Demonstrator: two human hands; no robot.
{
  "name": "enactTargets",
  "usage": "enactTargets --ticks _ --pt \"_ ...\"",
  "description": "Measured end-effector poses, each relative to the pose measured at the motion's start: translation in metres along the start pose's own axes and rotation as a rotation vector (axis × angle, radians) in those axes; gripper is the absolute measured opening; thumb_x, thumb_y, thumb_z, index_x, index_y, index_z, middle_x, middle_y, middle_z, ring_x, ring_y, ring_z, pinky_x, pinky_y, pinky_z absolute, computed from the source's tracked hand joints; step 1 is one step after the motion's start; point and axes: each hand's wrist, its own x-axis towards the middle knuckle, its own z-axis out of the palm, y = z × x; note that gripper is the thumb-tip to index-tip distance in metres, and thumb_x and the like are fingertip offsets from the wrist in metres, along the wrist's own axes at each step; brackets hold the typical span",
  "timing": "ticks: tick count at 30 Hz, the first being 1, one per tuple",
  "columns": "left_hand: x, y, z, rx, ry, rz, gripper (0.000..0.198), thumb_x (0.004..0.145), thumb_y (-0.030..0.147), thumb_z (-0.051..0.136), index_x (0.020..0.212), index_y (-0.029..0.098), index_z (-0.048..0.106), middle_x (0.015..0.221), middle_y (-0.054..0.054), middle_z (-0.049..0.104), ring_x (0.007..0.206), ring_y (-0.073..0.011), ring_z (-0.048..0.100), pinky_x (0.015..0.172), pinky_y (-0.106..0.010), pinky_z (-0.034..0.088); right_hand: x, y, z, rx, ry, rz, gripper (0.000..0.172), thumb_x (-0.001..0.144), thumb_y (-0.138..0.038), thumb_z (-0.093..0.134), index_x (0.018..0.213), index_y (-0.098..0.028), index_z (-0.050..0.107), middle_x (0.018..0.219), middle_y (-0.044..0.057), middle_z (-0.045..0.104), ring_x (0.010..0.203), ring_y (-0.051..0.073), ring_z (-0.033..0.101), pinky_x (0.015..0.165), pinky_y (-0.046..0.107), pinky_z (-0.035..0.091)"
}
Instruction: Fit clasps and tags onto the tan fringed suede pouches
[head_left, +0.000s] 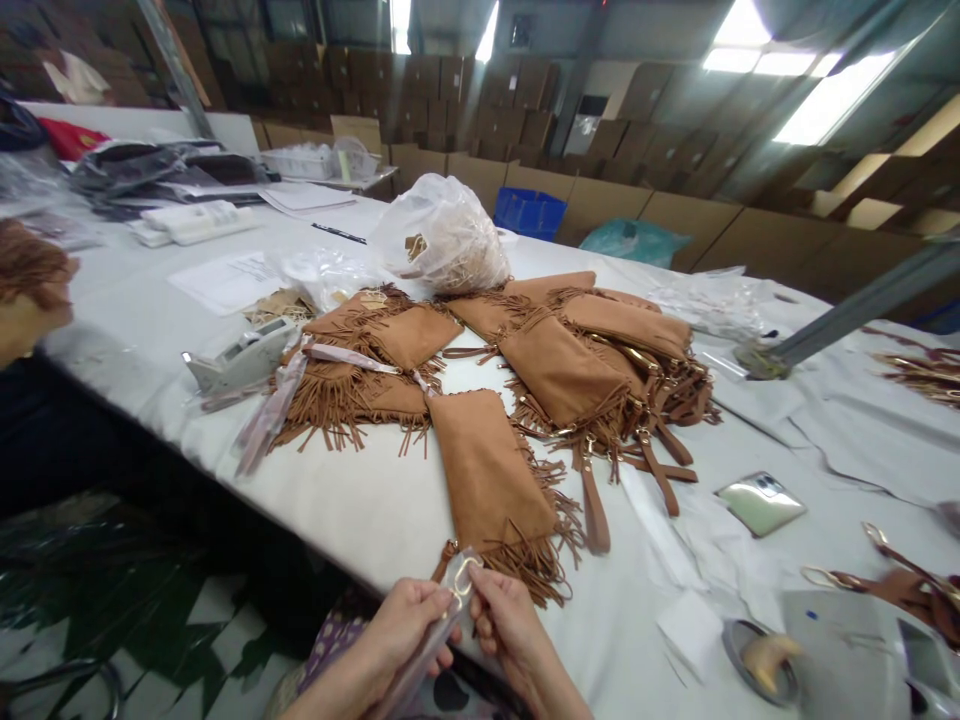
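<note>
Both bare hands are close together below the near edge of the tan pouches; the left hand (409, 620) is closed, thumb over fingers, on a long, narrow, clear plastic sleeve (421, 655); the right hand (514, 625) pinches the upper end of that sleeve at a gold-coloured metal clasp (463, 580); whether the clasp lies inside the plastic or against it cannot be told. The two-point grip appears intended to keep the limp film taut and the clasp steady; the sleeve's lower part runs back beneath the left forearm.

Directly ahead, a tan, suede-like, rectangular pouch with fringed edges (491, 470) lies flat on the white-covered table (352, 510); its near end is just beyond the fingertips, presumably for short reach. To the right, a heap of similar tan fringed pouches (566, 370) overlaps, with brown wrist straps (595, 505) hanging toward the near side, likely to leave them accessible; to the left, a grey tape dispenser (244, 355) stands beside further pouches (416, 335); a silver, glossy, rectangular phone (761, 503) rests well apart from the hands.
</note>
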Motion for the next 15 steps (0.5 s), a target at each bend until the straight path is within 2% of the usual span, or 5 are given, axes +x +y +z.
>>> enactTargets --ticks 6,10,12,15 --pt "-0.0026 0.0035 -0.0012 0.002 0.006 0.016 0.054 0.062 0.064 0.06 0.074 0.012 0.062 0.064 -0.007 0.067 0.04 -0.0112 0.053 0.036 -0.018 0.031 0.0047 0.0004 0.0028 0.033 0.057 -0.009 0.055 0.063 -0.066 0.066 0.05 -0.015 0.049 0.033 -0.007 0.04 0.026 0.001 0.028 0.027 0.014 0.017" --pt "-0.0027 0.0031 -0.0016 -0.007 0.02 0.026 0.052 0.063 0.063 0.06 0.07 0.012 0.062 0.061 -0.007 0.066 0.036 -0.0093 0.048 0.034 -0.019 0.027 0.0021 -0.0055 0.0022 0.124 0.13 0.037 0.055 0.072 -0.068 0.055 0.058 -0.014 0.055 0.039 -0.004 0.047 0.027 0.003 0.034 0.028 0.015 0.019" --pt "-0.0033 0.0025 -0.0025 -0.009 0.02 0.031 0.052 0.063 0.064 0.059 0.068 0.012 0.062 0.055 -0.005 0.064 0.034 -0.009 0.046 0.034 -0.019 0.026 0.0003 -0.0052 0.0018 0.059 0.103 0.07 0.057 0.073 -0.07 0.051 0.063 -0.014 0.058 0.041 -0.002 0.051 0.027 0.004 0.036 0.027 0.016 0.018" --pt "-0.0025 0.0005 -0.0041 0.002 0.006 0.042 0.052 0.066 0.064 0.058 0.066 0.012 0.062 0.045 -0.002 0.057 0.033 -0.01 0.046 0.034 -0.019 0.026 -0.0002 0.0002 0.0022 -0.089 -0.007 0.082 0.053 0.065 -0.067 0.062 0.058 -0.016 0.053 0.036 -0.002 0.05 0.025 0.004 0.031 0.027 0.017 0.016"
